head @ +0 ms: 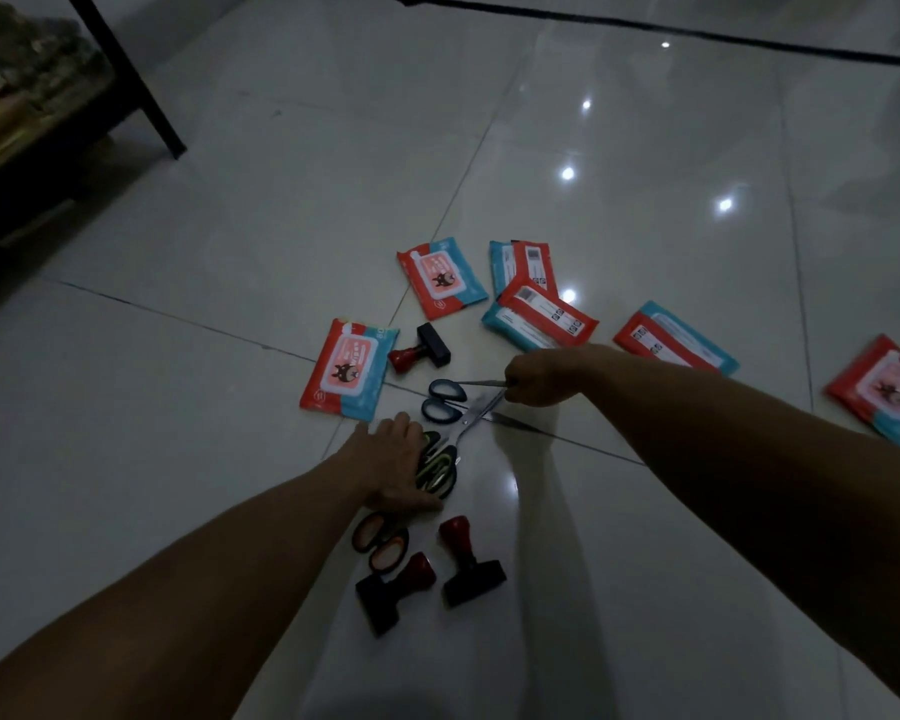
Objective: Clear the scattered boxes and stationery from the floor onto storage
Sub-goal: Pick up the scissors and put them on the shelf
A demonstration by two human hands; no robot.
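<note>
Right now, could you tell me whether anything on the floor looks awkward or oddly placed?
Yes: the blue-handled scissors lie open with blades splayed, and the right hand pinches one blade near the tip. The green-handled scissors cross them, under the left hand.

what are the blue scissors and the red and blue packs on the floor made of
Blue scissors: blades look like bare polished metal, silvery and glinting; handle loops look like moulded plastic, matte blue with dark rims. Packs, e.g. the nearest one: apparently soft printed plastic film, slightly glossy, with crimped ends. The light is dim, so finishes are uncertain.
</note>
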